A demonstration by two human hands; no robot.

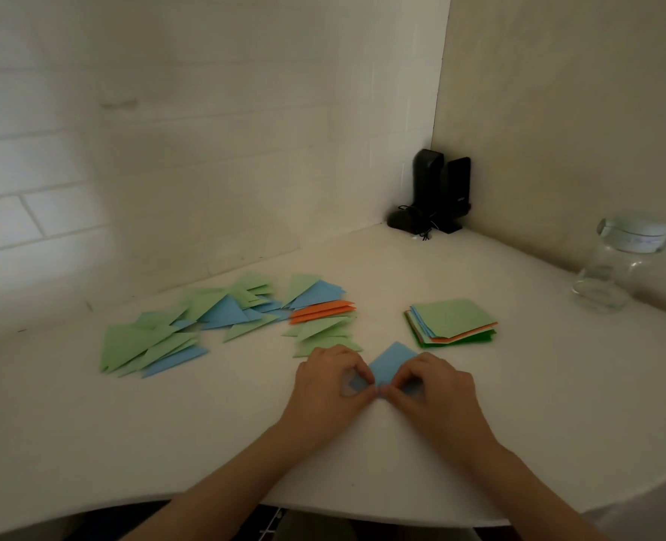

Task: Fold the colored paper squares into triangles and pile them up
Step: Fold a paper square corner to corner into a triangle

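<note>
A single head-worn wide-angle camera looked forward and steeply down over the white curved worktop, close above it, facing the cream wall corner.

2 bare forearms reach in from the lower edge, with no sleeve, watch, bracelet or ring showing. The left hand and the right hand are ungloved, each slender with short, unpainted nails as far as visible.
</note>
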